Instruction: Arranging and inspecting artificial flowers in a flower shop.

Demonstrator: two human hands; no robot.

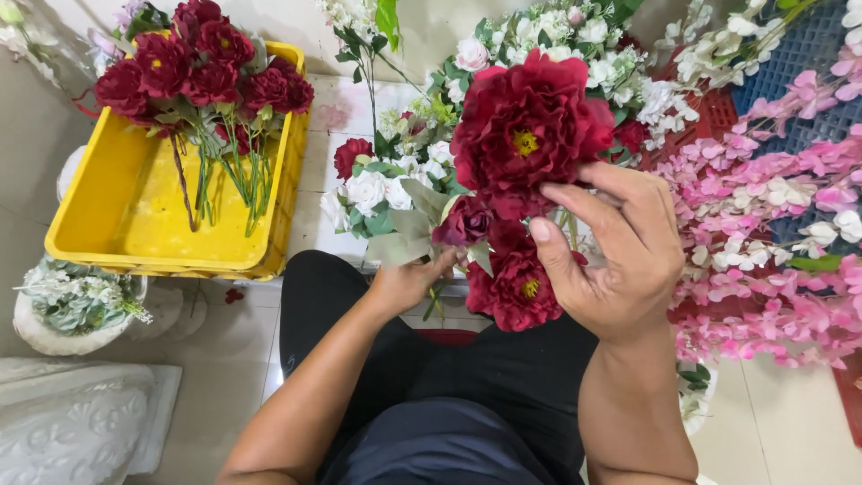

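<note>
Crimson fabric peony bunch (525,135) looked light, soft, crushable; left hand (409,283) apparently pinched its stems below, right hand (620,251) loosely cupped the blooms.

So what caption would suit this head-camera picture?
Left hand grips the stems of a dark red flower bunch while the right hand touches its blooms, beside a yellow crate.

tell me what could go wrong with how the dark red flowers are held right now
The left hand pinches the stems low down, so the heavy dark red bloom on top could tip sideways. The right hand presses its fingers among the petals and may crush them. The white flower bunch sits close behind and could snag.
</note>
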